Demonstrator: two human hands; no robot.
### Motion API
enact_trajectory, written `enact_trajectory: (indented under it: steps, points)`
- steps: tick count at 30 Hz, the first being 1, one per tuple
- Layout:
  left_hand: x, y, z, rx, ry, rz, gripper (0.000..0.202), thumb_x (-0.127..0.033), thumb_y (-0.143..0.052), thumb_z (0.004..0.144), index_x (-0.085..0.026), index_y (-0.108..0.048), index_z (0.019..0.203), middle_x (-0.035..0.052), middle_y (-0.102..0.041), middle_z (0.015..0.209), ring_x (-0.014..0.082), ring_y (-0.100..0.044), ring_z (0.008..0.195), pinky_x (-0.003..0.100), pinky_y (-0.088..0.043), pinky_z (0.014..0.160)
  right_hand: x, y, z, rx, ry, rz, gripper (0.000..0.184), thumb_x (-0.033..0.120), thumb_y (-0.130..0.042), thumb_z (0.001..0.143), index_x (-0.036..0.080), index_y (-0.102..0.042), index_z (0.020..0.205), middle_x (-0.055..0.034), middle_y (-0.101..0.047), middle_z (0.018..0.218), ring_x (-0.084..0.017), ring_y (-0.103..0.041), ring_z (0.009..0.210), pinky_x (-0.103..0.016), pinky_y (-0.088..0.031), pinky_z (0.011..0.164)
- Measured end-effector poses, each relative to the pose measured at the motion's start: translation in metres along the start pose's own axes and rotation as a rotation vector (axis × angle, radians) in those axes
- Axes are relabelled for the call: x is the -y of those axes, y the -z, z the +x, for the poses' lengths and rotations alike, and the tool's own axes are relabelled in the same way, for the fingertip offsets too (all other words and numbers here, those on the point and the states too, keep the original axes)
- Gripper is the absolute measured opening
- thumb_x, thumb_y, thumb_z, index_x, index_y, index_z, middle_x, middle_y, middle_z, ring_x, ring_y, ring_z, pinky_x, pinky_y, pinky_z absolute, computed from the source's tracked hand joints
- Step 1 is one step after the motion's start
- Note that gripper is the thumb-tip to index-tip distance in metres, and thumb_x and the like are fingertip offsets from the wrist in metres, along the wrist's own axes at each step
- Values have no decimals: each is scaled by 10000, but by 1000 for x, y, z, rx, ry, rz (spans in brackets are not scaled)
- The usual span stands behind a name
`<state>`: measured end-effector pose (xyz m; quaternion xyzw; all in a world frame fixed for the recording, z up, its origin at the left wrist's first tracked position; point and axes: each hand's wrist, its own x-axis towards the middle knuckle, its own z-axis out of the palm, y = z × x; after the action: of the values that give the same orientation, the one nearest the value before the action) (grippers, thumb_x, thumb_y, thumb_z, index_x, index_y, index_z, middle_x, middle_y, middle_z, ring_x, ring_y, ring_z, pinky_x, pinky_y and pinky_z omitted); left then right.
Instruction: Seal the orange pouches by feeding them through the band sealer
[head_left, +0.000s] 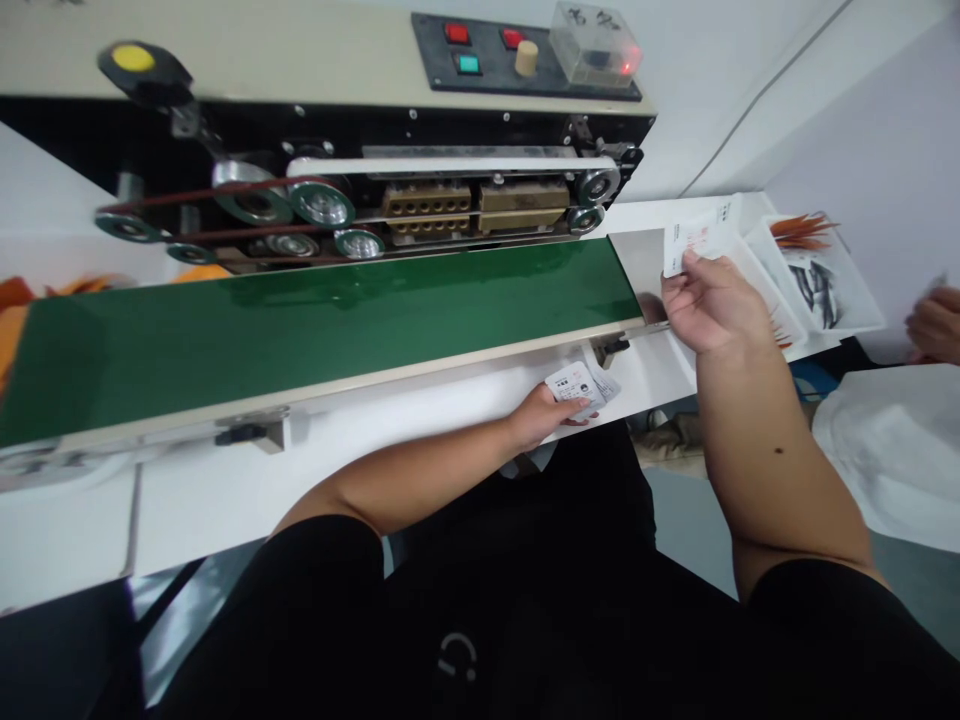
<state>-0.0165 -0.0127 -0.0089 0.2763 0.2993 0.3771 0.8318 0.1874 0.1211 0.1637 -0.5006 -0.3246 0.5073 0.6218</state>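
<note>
Right grip (709,305) pinches a white packet (694,243) by its lower edge, just off the right end of the belt (300,320), long axis roughly along it. Left grip (544,412), lower at the bench (420,440) edge, pinches small packets (583,385).

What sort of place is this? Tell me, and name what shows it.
Probably a small packing workshop: a band sealing machine with a green conveyor belt, printed sachets gripped in the right hand and left hand, and a white tray nearby.
</note>
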Motion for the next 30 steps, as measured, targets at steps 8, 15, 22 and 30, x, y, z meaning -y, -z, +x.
enact_trajectory:
  steps: [8, 15, 22, 30]
  points:
    - [0, -2, 0, -13, -4, -24, 579, -367, -995, 822, -140, -753, 1297, 171, -826, 1227, 231, -830, 943, 383, -670, 890, 7, -14, 8, 25, -192, -117, 262, 307, -894, 942, 282, -634, 925, 71, -643, 715, -79, -595, 547, -156, -543, 438]
    - [-2, -3, -2, -14, 11, -21, 565, -371, -1000, 819, -136, -760, 1273, 175, -827, 1233, 238, -828, 955, 399, -664, 912, 8, -25, 21, 141, -270, -279, 359, 267, -954, 868, 241, -598, 828, 45, -579, 620, -80, -506, 491, -144, -415, 375]
    - [3, -1, 1, -14, -1, -20, 540, -363, -972, 854, -153, -747, 1298, 167, -818, 1238, 226, -823, 950, 410, -655, 926, 12, -39, 28, 196, -367, -354, 382, 282, -920, 928, 210, -568, 797, 50, -511, 580, -52, -447, 436, -108, -303, 329]
    - [1, -1, 0, -1, 3, -24, 514, -355, -956, 874, -154, -745, 1297, 161, -819, 1237, 216, -819, 951, 413, -657, 943, 11, -44, 38, 219, -430, -389, 346, 269, -889, 935, 213, -579, 789, 37, -478, 556, -63, -395, 407, -131, -243, 294]
